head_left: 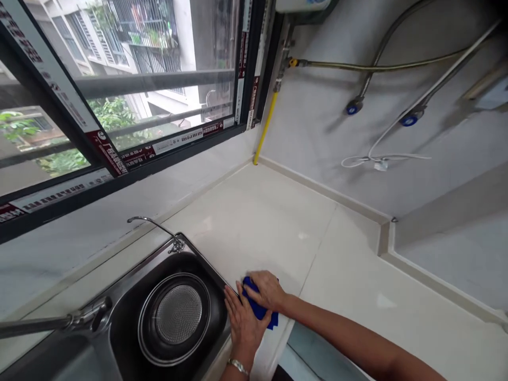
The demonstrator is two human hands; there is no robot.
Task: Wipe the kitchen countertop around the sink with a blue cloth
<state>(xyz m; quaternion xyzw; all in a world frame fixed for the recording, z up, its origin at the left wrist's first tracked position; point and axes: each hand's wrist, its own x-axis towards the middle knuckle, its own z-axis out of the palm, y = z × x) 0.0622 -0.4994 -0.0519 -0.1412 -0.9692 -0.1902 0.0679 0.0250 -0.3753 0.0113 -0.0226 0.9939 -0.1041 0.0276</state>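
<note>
A folded blue cloth lies on the white countertop, close beside the right rim of the sink. My right hand grips the cloth from above, fingers curled over its far side. Next to it, my left hand is laid flat with its fingers stretched out toward the sink rim. The left thumb reaches across to the near edge of the cloth. A metal bracelet circles the left wrist. Part of the cloth is hidden under both hands.
In the sink basin sits a round pan-like vessel with a perforated-looking base. A thin curved faucet and a larger tap stand along the sink. A yellow pipe rises in the corner; hoses and a white cable hang on the wall.
</note>
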